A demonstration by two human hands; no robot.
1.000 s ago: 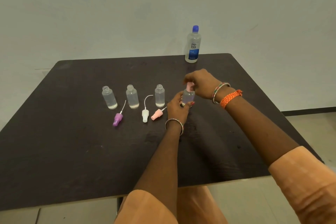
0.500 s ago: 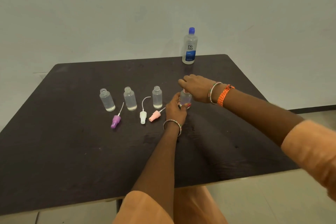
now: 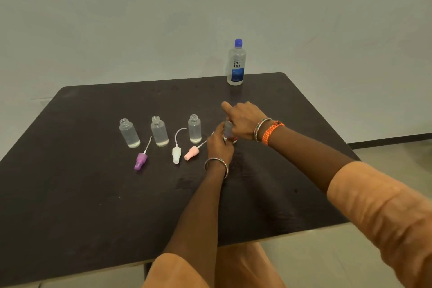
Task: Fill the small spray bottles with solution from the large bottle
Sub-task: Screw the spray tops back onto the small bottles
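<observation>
Head view | left hand (image 3: 219, 141) grips fourth small bottle (image 3: 228, 131) on table (image 3: 70, 194), right hand (image 3: 244, 119) curled over its top | three open bottles (image 3: 159, 131) hold little liquid, sprayers (image 3: 177, 154) lying beside | large bottle (image 3: 236, 63) capped at far edge | filling seemingly not begun
</observation>
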